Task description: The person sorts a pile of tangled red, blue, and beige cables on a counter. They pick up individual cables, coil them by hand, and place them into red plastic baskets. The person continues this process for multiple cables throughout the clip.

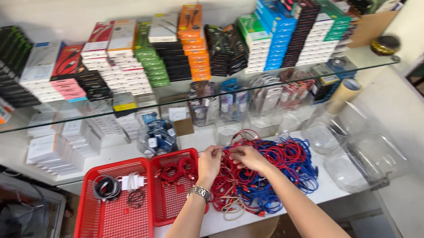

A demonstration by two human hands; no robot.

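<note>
Pile of red and blue cables point(263, 177) on white counter point(336, 187), near front edge, right of small red basket point(177, 186). Left hand point(210, 163) and right hand point(244, 157) meet over pile top, fingers curled, apparently pinching red cable. Wrists bent down, forearms converging. Advise: tease out single strand, lift slowly, avoid dragging tangle.

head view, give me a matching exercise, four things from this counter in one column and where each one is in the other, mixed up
Things:
1. large red plastic mesh tray
2. pile of tangled red and blue cables
3. roll of tan tape
4. silver metal wristwatch

Places:
A. under both hands, on the white counter
B. on the left wrist
C. far left of the counter, holding a black coiled cable and a white charger plug
D. leaning at the right end of the glass shelf

Pairs: 1-C, 2-A, 3-D, 4-B
</note>
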